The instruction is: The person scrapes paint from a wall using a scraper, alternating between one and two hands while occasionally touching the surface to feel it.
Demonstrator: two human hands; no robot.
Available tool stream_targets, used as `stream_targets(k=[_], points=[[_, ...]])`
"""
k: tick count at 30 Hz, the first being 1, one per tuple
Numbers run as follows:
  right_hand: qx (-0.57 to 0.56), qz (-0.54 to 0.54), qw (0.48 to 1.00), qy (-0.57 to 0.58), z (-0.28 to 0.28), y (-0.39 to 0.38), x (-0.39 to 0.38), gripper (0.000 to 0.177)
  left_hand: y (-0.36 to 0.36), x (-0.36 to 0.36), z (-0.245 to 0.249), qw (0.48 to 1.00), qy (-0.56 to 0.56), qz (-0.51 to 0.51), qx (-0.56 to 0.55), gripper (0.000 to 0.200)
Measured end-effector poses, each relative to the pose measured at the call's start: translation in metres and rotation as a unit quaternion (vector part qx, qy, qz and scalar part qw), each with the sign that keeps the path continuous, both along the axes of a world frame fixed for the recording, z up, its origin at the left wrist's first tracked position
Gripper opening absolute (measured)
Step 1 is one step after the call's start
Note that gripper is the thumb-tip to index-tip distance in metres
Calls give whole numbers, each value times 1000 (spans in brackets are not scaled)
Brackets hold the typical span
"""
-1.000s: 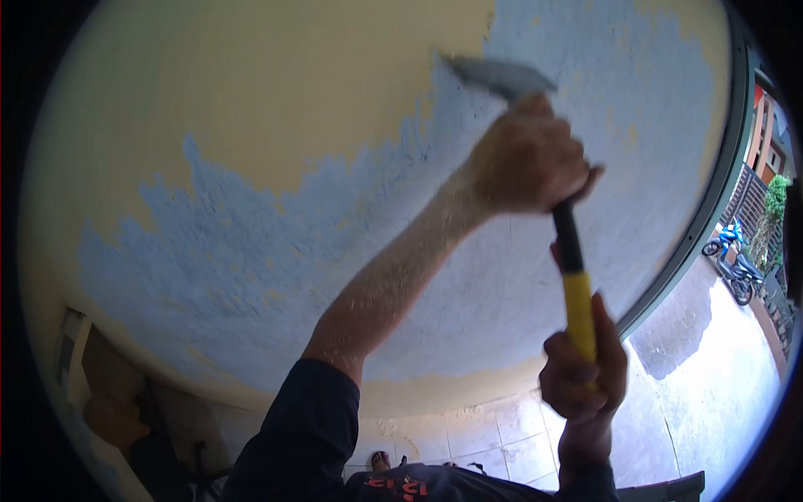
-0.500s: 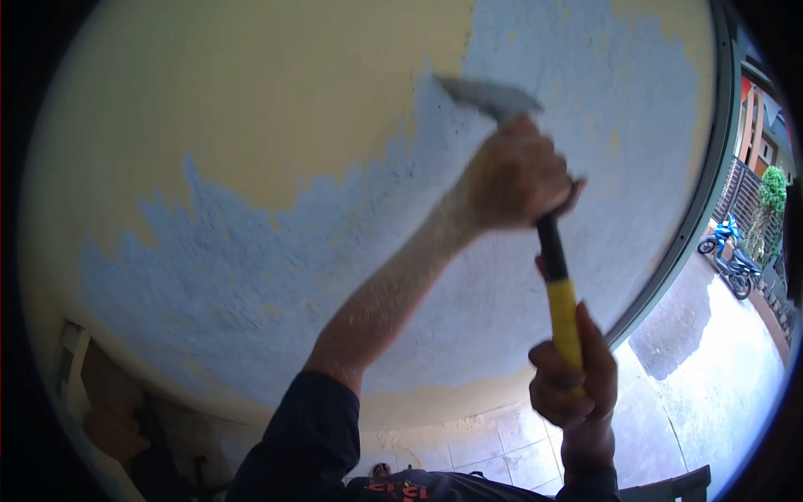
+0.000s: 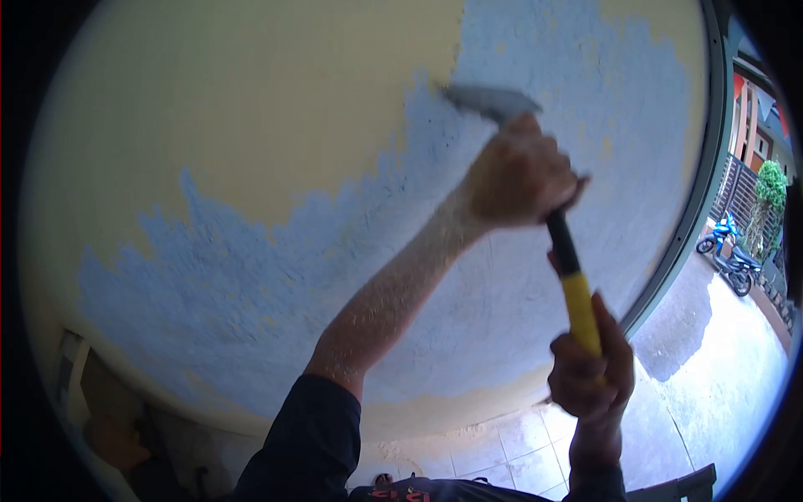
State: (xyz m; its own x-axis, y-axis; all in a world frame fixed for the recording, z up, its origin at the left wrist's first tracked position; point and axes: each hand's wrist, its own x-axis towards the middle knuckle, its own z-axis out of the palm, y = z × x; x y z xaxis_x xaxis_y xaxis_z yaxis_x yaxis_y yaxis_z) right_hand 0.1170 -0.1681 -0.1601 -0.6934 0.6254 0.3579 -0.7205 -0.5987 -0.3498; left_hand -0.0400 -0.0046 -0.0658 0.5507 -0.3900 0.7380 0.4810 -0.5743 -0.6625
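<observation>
A long-handled scraper with a black and yellow handle is held at a slant in front of the wall. Its grey blade is blurred, and the left tip lies at the border between yellowish paint and the pale blue-grey patch. My left hand is closed around the upper handle just below the blade. Lower down, my right hand wraps the yellow end of the handle. Pale flecks dot my left forearm.
The wall fills most of the view. A dark frame edge borders it on the right. Beyond stand a blue motorcycle and a green shrub. Light debris lies on the tiled floor. At lower left is a brown shape I cannot make out.
The handle's lower end and my right hand have swung to the right. My left hand stays near the same spot in view, while the wall has shifted slightly left and down.
</observation>
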Motion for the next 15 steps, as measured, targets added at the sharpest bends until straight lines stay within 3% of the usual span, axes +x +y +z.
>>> stream_targets(k=[3, 6, 10, 13, 15], points=[[28, -1, 999, -18, 13, 4, -3, 50, -3, 1, 13, 998, -30, -53, -16, 38], [-4, -15, 999, -37, -14, -5, -3, 51, -5, 3, -19, 999, -16, -44, -18, 39], [31, -10, 999, -21, 11, 7, -5, 50, 1, 0, 17, 1000, -5, -22, 16, 39], [36, 0, 999, -26, 12, 3, -3, 50, 4, 4, 10, 999, -14, -37, -8, 39], [-13, -16, 999, -33, -11, -8, -1, 50, -3, 7, -21, 999, -22, -31, -14, 39]])
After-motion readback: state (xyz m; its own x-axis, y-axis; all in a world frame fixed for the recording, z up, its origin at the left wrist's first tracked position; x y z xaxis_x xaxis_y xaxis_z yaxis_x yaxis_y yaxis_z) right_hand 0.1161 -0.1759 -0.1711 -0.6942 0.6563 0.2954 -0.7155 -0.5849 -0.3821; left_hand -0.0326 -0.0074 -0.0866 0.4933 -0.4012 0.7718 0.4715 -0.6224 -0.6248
